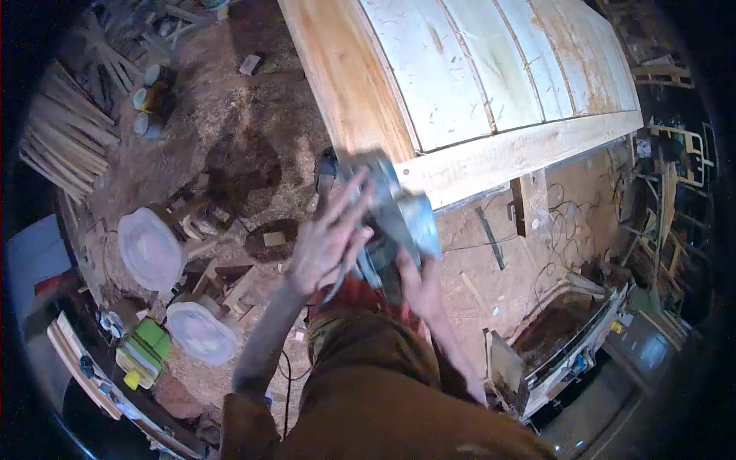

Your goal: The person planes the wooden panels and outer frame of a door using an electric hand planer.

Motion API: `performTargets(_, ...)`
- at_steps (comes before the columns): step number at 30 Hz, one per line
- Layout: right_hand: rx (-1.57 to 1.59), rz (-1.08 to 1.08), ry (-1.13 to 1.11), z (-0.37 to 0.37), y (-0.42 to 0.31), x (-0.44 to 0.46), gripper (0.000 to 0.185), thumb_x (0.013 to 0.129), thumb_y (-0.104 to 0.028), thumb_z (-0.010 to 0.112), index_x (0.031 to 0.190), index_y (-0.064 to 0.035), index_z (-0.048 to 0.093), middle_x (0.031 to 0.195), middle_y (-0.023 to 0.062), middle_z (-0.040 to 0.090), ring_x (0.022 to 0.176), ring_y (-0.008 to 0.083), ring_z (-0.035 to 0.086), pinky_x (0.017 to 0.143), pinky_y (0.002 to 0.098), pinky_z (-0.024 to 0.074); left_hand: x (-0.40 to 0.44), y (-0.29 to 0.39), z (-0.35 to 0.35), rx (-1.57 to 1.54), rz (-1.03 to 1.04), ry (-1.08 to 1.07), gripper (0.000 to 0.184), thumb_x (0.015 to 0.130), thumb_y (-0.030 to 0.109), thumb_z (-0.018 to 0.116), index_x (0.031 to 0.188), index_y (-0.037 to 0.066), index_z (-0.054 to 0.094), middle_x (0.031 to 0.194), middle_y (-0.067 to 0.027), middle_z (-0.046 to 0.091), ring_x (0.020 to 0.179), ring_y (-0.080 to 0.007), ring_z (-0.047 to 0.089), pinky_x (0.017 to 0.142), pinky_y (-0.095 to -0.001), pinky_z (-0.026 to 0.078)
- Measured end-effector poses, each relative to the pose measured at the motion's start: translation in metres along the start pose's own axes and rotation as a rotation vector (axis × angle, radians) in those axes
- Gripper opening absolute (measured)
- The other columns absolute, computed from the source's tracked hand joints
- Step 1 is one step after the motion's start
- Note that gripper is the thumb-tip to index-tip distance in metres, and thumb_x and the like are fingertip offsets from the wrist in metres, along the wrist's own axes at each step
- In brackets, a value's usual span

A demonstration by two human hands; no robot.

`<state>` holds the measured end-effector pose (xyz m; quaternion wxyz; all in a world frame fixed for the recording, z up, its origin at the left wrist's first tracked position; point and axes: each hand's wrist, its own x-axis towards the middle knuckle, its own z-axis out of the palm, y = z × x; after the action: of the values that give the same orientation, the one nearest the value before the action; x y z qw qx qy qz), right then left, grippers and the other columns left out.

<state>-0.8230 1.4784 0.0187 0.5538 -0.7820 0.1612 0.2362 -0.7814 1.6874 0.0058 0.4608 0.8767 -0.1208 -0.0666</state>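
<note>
A teal electric planer (391,218), blurred by motion, is held in front of my body at the near left corner of a large wooden panel (460,46). My right hand (420,287) is closed on the rear of the planer, its fingers partly hidden behind the body. Beside the planer's left side, my left hand (330,241) has its fingers stretched out and apart; whether they touch the tool I cannot tell. The panel has a pale wood border (529,157) and whitish boards with thin shavings on them.
Two pale round-topped stools (201,333) stand at the left, near a green container (144,349). Wooden strips (69,130) are piled at the far left. A cable (290,376) runs by my legs. An open wooden box (556,333) sits at the lower right. Shavings cover the ground.
</note>
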Motion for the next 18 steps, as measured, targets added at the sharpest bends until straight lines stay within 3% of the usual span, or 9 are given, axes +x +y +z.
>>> performTargets(1,-0.003,-0.037,0.038,-0.007,0.033,-0.028,0.045,0.1,-0.026,0.059,0.124,0.0126,0.061,0.111,0.0223,0.071,0.106,0.0272,0.066,0.097,0.0405,0.0493,-0.007,-0.001,0.016,0.061,0.043,-0.066,0.061,0.099,0.023,0.058,0.155,0.01,0.04,0.161,-0.0116,0.038,0.134,-0.0367,0.054,0.126,-0.0521,0.019)
performTargets(2,-0.004,-0.077,0.078,-0.012,0.058,-0.048,0.045,0.099,-0.025,0.059,0.125,0.0121,0.06,0.112,0.0222,0.07,0.107,0.0273,0.065,0.098,0.0402,0.0489,-0.014,0.003,0.025,0.017,0.0,-0.138,0.06,0.096,0.018,0.058,0.154,0.012,0.043,0.158,-0.0129,0.042,0.132,-0.037,0.056,0.112,-0.0475,0.037)
performTargets(5,-0.036,-0.057,0.053,-0.019,0.087,-0.077,0.043,0.098,-0.023,0.06,0.127,0.0098,0.061,0.112,0.0204,0.07,0.107,0.0269,0.065,0.099,0.0394,0.0484,-0.038,0.011,0.042,-0.088,0.032,-0.128,0.061,0.092,0.011,0.06,0.151,0.013,0.047,0.154,-0.014,0.048,0.127,-0.0379,0.059,0.098,-0.0426,0.055)
performTargets(7,-0.021,-0.053,0.044,-0.013,0.083,-0.071,0.042,0.098,-0.024,0.06,0.125,0.0089,0.062,0.107,0.02,0.071,0.103,0.0256,0.066,0.095,0.0395,0.0499,-0.048,0.013,0.04,-0.144,-0.014,-0.06,0.055,0.098,0.02,0.06,0.15,0.009,0.047,0.154,-0.0114,0.048,0.112,-0.0328,0.068,0.105,-0.0479,0.049)
performTargets(8,-0.015,-0.053,0.026,-0.009,0.074,-0.063,0.041,0.099,-0.025,0.059,0.123,0.0079,0.064,0.102,0.0196,0.072,0.098,0.0243,0.066,0.091,0.0395,0.0514,-0.05,0.014,0.033,-0.097,0.0,0.016,0.051,0.1,0.022,0.057,0.149,0.011,0.05,0.15,-0.0144,0.05,0.115,-0.034,0.066,0.088,-0.0438,0.058)
performTargets(11,-0.089,-0.058,0.002,0.005,0.033,-0.021,0.043,0.099,-0.031,0.06,0.114,0.0082,0.066,0.089,0.0195,0.071,0.086,0.0223,0.066,0.081,0.0406,0.0529,-0.066,-0.001,0.017,0.143,-0.064,0.247,0.049,0.101,0.028,0.054,0.148,0.012,0.051,0.143,-0.0153,0.053,0.116,-0.0356,0.065,0.088,-0.043,0.058)
performTargets(12,-0.081,-0.094,0.052,0.014,0.019,-0.004,0.047,0.099,-0.038,0.06,0.106,0.0083,0.068,0.079,0.0207,0.069,0.075,0.022,0.065,0.073,0.0414,0.0525,-0.067,0.0,0.005,0.035,-0.156,0.267,0.049,0.102,0.032,0.05,0.147,0.012,0.054,0.139,-0.0186,0.052,0.117,-0.0378,0.064,0.085,-0.0417,0.058)
performTargets(16,-0.124,-0.2,0.068,0.039,-0.049,0.079,0.053,0.099,-0.043,0.06,0.103,0.009,0.069,0.079,0.0255,0.069,0.077,0.0247,0.067,0.074,0.0437,0.0528,-0.077,-0.036,-0.021,0.221,-0.184,0.459,0.051,0.105,0.037,0.045,0.142,0.002,0.056,0.128,-0.0217,0.058,0.107,-0.0362,0.06,0.094,-0.0414,0.05)
performTargets(18,-0.126,-0.222,0.063,0.053,-0.089,0.125,0.056,0.099,-0.045,0.06,0.104,0.0098,0.069,0.082,0.0295,0.069,0.082,0.0318,0.071,0.077,0.0454,0.0534,-0.085,-0.067,-0.017,0.053,-0.306,0.513,0.052,0.107,0.039,0.042,0.141,0.002,0.056,0.125,-0.0215,0.06,0.108,-0.0358,0.059,0.096,-0.0425,0.048)
